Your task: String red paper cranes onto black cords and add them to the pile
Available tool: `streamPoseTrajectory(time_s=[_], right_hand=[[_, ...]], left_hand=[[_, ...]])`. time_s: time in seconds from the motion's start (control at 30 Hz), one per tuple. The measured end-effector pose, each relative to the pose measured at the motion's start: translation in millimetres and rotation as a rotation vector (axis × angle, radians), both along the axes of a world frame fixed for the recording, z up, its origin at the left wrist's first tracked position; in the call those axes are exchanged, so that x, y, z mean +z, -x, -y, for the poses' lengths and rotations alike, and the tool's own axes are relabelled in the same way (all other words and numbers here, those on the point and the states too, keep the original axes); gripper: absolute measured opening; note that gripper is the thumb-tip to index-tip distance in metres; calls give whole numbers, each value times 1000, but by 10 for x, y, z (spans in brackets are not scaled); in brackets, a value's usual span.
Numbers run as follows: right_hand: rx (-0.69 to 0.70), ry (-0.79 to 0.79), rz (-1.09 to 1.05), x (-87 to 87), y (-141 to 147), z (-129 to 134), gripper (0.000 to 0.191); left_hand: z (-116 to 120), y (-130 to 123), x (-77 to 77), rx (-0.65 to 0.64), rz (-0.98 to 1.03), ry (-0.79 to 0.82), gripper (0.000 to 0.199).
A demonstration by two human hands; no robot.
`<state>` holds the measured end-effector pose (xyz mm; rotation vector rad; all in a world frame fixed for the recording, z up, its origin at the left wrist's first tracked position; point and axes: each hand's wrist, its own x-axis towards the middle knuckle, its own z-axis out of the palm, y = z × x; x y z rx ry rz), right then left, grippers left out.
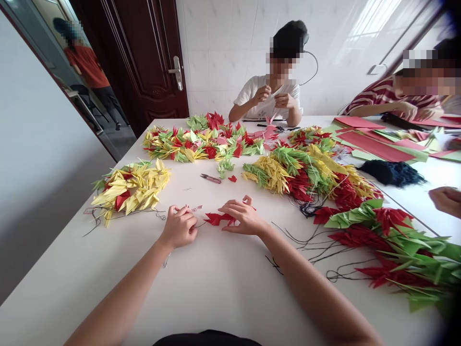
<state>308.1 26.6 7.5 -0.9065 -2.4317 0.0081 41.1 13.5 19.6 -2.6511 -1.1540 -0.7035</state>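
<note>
My left hand (180, 228) rests on the white table (216, 288) with its fingers curled together; what they hold is hidden. A dark thread shows between this hand and some red folded-paper pieces (215, 219). Over those pieces my right hand (242, 217) spreads its fingers, thumb low and one fingertip raised, covering part of the red paper. Small printed paper scraps (197, 208) lie just beyond my left hand. A thin metallic item (167, 260) lies below my left wrist. Farther off are pink-handled thread snips (211, 178) and a small red paper piece (232, 178).
Yellow paper cranes (144, 185) lie left; mixed bundles (201, 146) lie behind. More strung cranes (392, 235) with black threads stretch along the right. Dark yarn (392, 173) and red sheets (374, 145) lie beyond. A co-worker in white (264, 96) sits opposite; another (389, 96) sits right.
</note>
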Motion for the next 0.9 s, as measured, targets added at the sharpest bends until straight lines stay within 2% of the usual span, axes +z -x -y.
streamPoseTrajectory(time_s=[0.27, 0.43, 0.6, 0.77, 0.9], right_hand=[[-48, -47, 158, -44, 33, 16, 46], [-91, -12, 137, -68, 152, 62, 46], [-81, 24, 109, -95, 186, 42, 31], [-60, 47, 82, -106, 175, 30, 45], [-28, 62, 82, -111, 188, 33, 36]], left_hand=[[35, -18, 26, -6, 87, -32, 14], [58, -40, 41, -67, 163, -71, 14], [57, -40, 54, -109, 208, -107, 13], [71, -40, 79, -159, 247, -144, 14], [82, -45, 80, -173, 261, -141, 14]])
